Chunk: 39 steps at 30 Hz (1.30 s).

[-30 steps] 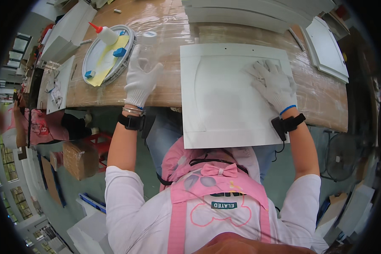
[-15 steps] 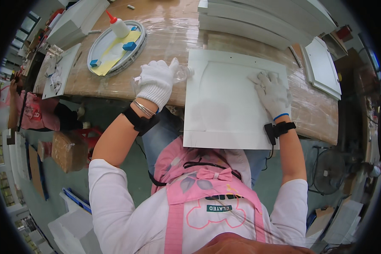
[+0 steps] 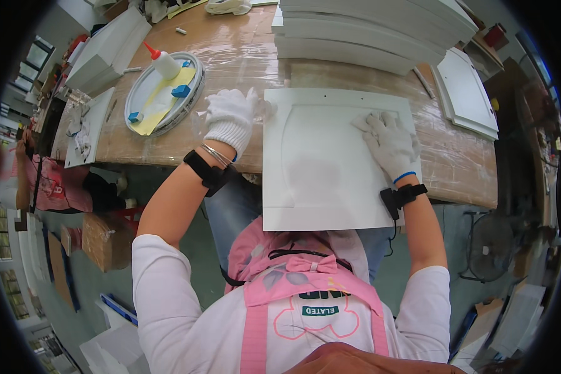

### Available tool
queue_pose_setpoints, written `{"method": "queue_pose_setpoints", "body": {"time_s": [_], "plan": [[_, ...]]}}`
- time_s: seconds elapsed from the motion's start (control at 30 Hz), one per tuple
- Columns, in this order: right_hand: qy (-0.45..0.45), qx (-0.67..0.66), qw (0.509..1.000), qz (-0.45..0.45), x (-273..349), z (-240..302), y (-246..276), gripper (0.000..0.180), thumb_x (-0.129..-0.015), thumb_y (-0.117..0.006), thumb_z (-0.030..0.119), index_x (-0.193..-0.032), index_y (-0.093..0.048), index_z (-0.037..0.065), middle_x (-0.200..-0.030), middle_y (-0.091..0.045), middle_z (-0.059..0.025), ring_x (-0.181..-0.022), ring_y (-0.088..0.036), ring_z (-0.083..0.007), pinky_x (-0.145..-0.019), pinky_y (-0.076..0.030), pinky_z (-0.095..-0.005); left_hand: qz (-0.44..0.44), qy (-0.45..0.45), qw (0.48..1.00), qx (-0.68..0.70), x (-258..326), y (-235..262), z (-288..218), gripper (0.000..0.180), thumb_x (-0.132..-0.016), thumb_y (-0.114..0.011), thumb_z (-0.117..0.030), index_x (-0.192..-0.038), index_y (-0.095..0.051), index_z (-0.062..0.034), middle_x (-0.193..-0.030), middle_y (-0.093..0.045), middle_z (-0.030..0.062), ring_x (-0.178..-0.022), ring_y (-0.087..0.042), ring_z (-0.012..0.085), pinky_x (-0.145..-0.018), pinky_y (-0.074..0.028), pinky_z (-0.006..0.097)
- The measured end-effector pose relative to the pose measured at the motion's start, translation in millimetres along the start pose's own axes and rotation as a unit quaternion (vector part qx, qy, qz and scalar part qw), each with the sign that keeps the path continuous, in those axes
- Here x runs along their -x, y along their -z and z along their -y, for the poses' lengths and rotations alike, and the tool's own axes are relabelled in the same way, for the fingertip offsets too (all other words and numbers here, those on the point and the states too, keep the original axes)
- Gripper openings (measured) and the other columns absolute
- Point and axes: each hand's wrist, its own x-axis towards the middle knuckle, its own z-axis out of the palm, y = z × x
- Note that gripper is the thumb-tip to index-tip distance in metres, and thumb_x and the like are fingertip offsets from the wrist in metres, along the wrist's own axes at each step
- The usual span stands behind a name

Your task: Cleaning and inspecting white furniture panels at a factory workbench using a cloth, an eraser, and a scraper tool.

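– While bracing the white rectangular panel (image 3: pixel 315 171) at frame centre, where to press?
– Over brown film-wrapped bench (image 3: pixel 238 59), with right white-gloved hand (image 3: pixel 389 146) spread flat, grasping nothing. Clenched in left white-gloved hand (image 3: pixel 228 117), left of panel: clear plastic bottle (image 3: pixel 265 110); avoid knocking panel.

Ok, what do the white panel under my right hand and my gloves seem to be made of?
The white panel: probably painted or laminated board, though plastic is possible; its face looks smooth and evenly white, with a low sheen. The gloves: matte knitted fabric, perhaps cotton; the ribbed left cuff suggests it.
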Motion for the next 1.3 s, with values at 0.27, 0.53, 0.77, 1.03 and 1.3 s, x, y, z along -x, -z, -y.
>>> {"method": "queue_pose_setpoints", "body": {"time_s": [0.27, 0.53, 0.77, 1.03, 1.3], "plan": [[0.004, -0.019, 1.000, -0.008, 4, -11, -14, 0.044, -0.090, -0.061, 0.039, -0.131, -0.062, 0.024, -0.135, -0.057, -0.0078, -0.118, -0.055, -0.0307, -0.095, -0.044, -0.0489, 0.001, -0.027, 1.000, -0.015, -6, 12, -2, 0.031, -0.099, -0.050, -0.020, -0.128, -0.059, -0.0158, -0.095, -0.067, 0.0135, -0.093, -0.067, 0.0316, -0.071, -0.053, 0.046], [0.017, -0.018, 0.999, -0.031, -3, -12, -8, 0.042, -0.089, -0.062, 0.036, -0.129, -0.063, 0.023, -0.131, -0.059, -0.0069, -0.118, -0.055, -0.0299, -0.094, -0.045, -0.0460, -0.031, -0.006, 0.989, 0.147, 43, 38, 11, 0.066, -0.084, -0.073, -0.024, -0.144, -0.045, -0.0158, -0.105, -0.063, 0.0167, -0.094, -0.065, 0.0358, -0.079, -0.054, 0.045], [-0.097, -0.236, 0.965, 0.051, -20, -3, -6, 0.032, -0.092, -0.061, 0.027, -0.121, -0.067, 0.015, -0.126, -0.063, -0.0115, -0.113, -0.060, -0.0345, -0.095, -0.049, -0.0413, -0.220, 0.096, 0.784, 0.573, -12, -18, 39, 0.086, -0.076, -0.085, -0.025, -0.146, -0.039, -0.0080, -0.125, -0.061, 0.0176, -0.116, -0.061, 0.0318, -0.096, -0.051, 0.041], [-0.048, -0.306, 0.942, 0.127, -73, 138, 22, 0.034, -0.092, -0.061, 0.024, -0.121, -0.065, 0.008, -0.117, -0.067, -0.0194, -0.108, -0.062, -0.0382, -0.094, -0.050, -0.0409, -0.228, 0.166, 0.664, 0.693, 16, -75, 53, 0.081, -0.081, -0.082, -0.024, -0.144, -0.037, 0.0002, -0.136, -0.053, 0.0220, -0.129, -0.051, 0.0277, -0.105, -0.045, 0.038], [0.077, 0.050, 0.994, 0.062, -131, 202, -34, 0.024, -0.094, -0.056, 0.022, -0.109, -0.065, 0.006, -0.111, -0.065, -0.0171, -0.104, -0.063, -0.0349, -0.089, -0.052, -0.0430, 0.302, 0.084, 0.654, 0.688, 176, -51, -29, 0.052, -0.098, -0.065, -0.032, -0.134, -0.051, 0.0025, -0.121, -0.064, 0.0117, -0.104, -0.062, 0.0165, -0.091, -0.052, 0.032]]}}
